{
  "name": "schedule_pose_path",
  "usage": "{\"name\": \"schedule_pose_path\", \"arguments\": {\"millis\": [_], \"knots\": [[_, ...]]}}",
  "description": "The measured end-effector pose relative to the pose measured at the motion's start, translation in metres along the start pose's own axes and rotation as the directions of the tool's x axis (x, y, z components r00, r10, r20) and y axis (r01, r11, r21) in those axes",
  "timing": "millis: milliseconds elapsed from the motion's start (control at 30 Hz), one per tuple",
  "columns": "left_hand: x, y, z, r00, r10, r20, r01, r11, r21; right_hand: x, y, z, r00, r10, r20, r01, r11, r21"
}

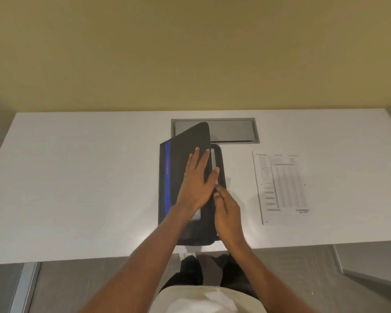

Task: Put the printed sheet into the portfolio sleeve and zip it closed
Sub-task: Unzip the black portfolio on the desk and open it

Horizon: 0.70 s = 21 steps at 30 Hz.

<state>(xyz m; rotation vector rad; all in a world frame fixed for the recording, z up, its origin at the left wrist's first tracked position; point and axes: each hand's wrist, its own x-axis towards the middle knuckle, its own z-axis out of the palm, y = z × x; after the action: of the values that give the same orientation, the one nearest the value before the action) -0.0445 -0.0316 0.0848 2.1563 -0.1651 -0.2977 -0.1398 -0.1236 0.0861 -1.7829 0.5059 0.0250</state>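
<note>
A person's left hand (195, 181), fingers spread flat, lifts the portfolio sleeve (185, 154) cover while the right hand (227, 211), fingers curled, works its edge. The printed sheet (282, 187) waits on the worktop (88, 177) right of the sleeve; opening the cover fully first should ease insertion.

Bare table (77, 177) left; printed sheet (282, 186) right of portfolio (190, 141).

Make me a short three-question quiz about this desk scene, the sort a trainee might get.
1. True or false: the printed sheet is already inside the portfolio.
2. Which hand lies flat on the raised cover: A left hand, B right hand?
3. What grey thing is set into the desk behind the portfolio?

Key: 1 false, it lies on the desk to the right; 2 A; 3 a cable hatch.
</note>
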Motion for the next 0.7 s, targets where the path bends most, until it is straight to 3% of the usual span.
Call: {"name": "schedule_pose_path", "arguments": {"millis": [200, 300, 400, 500, 700], "knots": [[0.016, 0.012, -0.056, 0.996, 0.025, -0.090, -0.018, 0.997, 0.078, -0.010, -0.023, 0.022, 0.965, -0.197, 0.173, 0.192, 0.980, 0.042], [0.006, 0.007, -0.085, 0.985, 0.068, -0.156, -0.054, 0.994, 0.094, 0.006, -0.007, 0.025, 0.945, -0.238, 0.226, 0.273, 0.952, -0.138], [-0.004, -0.006, -0.117, 0.960, 0.087, -0.268, -0.059, 0.992, 0.110, 0.032, 0.023, 0.024, 0.950, -0.151, 0.273, 0.263, 0.858, -0.442], [-0.010, -0.026, -0.151, 0.937, 0.056, -0.345, 0.009, 0.983, 0.185, 0.056, 0.047, 0.022, 0.925, -0.001, 0.379, 0.274, 0.691, -0.669], [-0.020, -0.079, -0.206, 0.885, -0.099, -0.455, 0.229, 0.943, 0.240, 0.071, 0.068, 0.021, 0.836, 0.224, 0.501, 0.401, 0.373, -0.837]]}}
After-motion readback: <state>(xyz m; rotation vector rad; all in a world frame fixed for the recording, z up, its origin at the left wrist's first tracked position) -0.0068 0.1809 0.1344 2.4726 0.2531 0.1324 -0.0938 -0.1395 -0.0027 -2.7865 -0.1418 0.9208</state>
